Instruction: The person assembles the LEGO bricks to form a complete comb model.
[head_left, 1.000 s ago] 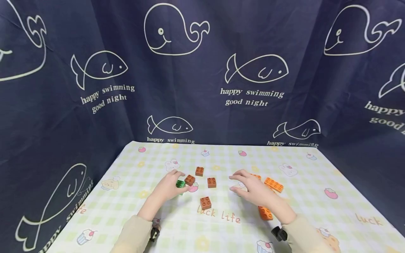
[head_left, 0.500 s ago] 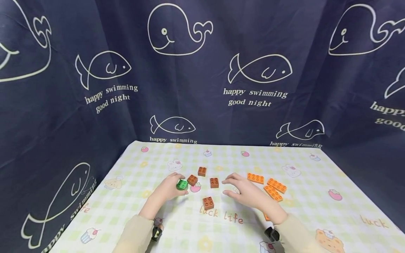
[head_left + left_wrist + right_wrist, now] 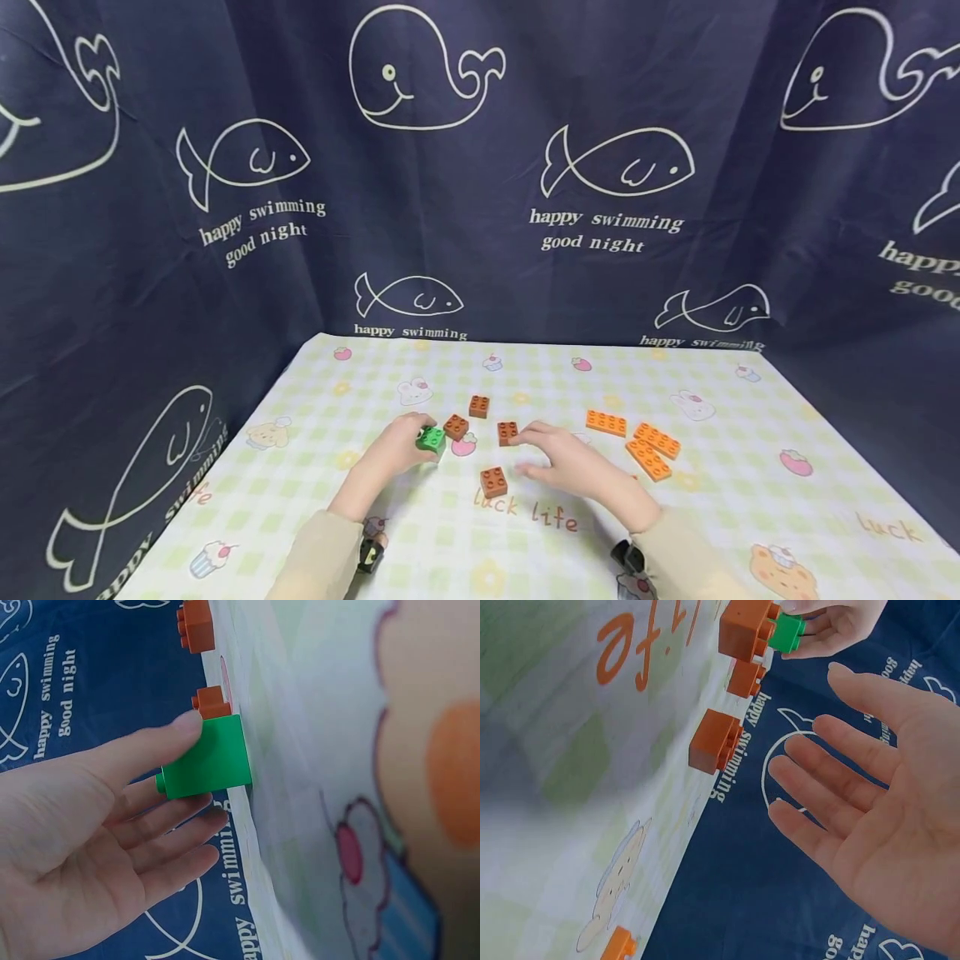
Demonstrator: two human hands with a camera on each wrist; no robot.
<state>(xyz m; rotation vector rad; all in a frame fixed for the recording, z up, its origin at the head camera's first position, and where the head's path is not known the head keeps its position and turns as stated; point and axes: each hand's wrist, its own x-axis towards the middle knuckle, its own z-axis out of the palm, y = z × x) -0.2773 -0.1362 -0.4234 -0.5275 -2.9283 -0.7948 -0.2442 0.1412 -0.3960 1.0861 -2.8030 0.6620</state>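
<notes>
My left hand (image 3: 401, 444) grips a green building block (image 3: 208, 757), thumb on one side and fingers on the other. Just beyond that block lies a brown block (image 3: 455, 427). The right hand (image 3: 566, 462) is held with fingers extended and nothing in its grasp, its palm in sight in the right wrist view. In the head view its fingertips overlap the edge of a second brown block (image 3: 507, 432). Nearer to me, left of the right thumb, sits another brown block (image 3: 493, 482), and one more brown block (image 3: 479, 406) stands farther back.
Several orange blocks lie to the right, including a long one (image 3: 606, 422) and two close together (image 3: 648, 459). One orange piece is mostly hidden behind the right forearm. A patterned cloth (image 3: 420, 542) covers the table; a dark blue curtain (image 3: 495, 250) hangs behind.
The right hand has moved left, away from the orange blocks to the brown one. My left thumb and fingers have closed in on the green block. The view has shifted slightly.
</notes>
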